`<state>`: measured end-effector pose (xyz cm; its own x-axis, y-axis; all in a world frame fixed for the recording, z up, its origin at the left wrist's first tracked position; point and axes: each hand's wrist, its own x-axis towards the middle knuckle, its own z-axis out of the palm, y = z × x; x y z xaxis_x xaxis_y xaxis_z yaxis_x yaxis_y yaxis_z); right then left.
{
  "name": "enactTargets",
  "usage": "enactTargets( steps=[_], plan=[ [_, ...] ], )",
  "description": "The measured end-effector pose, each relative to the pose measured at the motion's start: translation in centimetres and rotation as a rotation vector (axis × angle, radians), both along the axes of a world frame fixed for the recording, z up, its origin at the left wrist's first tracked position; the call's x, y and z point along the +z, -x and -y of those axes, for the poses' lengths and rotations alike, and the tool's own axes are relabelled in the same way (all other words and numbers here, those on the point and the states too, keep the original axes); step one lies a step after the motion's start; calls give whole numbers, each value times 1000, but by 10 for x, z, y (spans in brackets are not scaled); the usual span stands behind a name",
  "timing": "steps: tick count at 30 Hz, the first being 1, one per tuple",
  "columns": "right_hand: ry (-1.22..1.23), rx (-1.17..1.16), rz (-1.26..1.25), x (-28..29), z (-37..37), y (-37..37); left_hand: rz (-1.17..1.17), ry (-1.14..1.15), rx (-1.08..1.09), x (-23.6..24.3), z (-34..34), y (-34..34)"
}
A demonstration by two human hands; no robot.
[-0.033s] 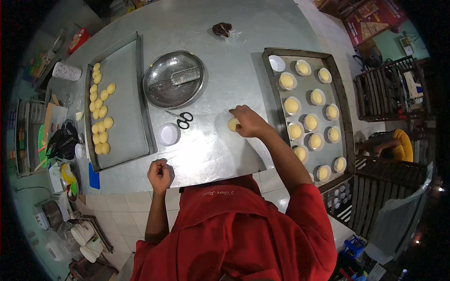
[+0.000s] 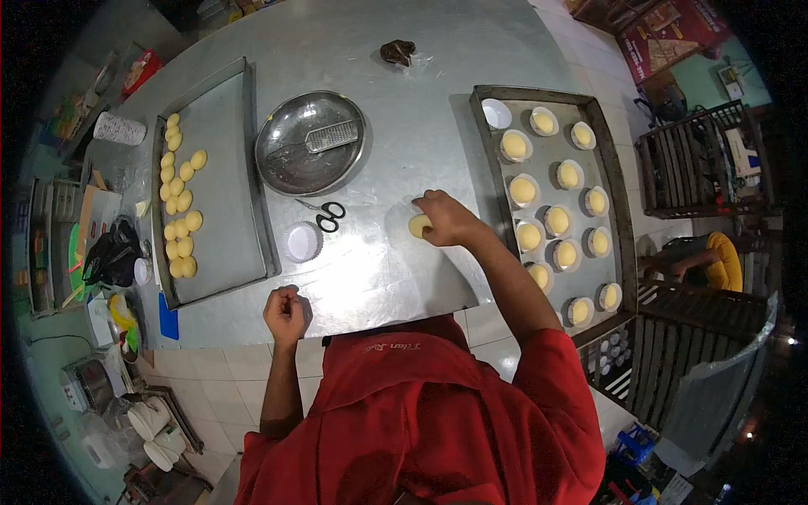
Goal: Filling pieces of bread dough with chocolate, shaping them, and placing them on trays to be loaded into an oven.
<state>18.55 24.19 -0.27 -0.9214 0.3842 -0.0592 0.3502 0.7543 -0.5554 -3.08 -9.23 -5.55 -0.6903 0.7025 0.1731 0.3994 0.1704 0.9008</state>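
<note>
My right hand (image 2: 446,217) is curled over a pale yellow dough ball (image 2: 418,225) on the steel table (image 2: 412,135), fingers bent around it. My left hand (image 2: 285,313) rests loosely closed near the front edge; whether it holds anything is hidden. Above it are a white fluted paper cup (image 2: 303,241) and black-handled scissors (image 2: 330,215). A round metal dish (image 2: 303,172) holds a metal grater (image 2: 332,135). On the left, a rectangular tray (image 2: 268,244) carries several dough balls (image 2: 192,220). To my right, another tray (image 2: 626,261) has several dough balls (image 2: 556,220) in paper cups.
A dark lump on plastic (image 2: 398,53) lies at the far side. A white roll (image 2: 119,129), black bag (image 2: 114,257) and blue item (image 2: 167,316) sit at the left. Slatted racks (image 2: 690,160) stand right, beside a person in yellow (image 2: 715,261).
</note>
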Motion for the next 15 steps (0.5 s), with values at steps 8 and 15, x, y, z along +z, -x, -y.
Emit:
enactTargets(
  steps=[8, 15],
  plan=[
    [187, 88, 77, 0, -16, -16, 47, 68, 94, -2, -5, -1],
    [687, -261, -308, 44, -122, -64, 43, 57, 168, -8, 1, -3]
  ],
)
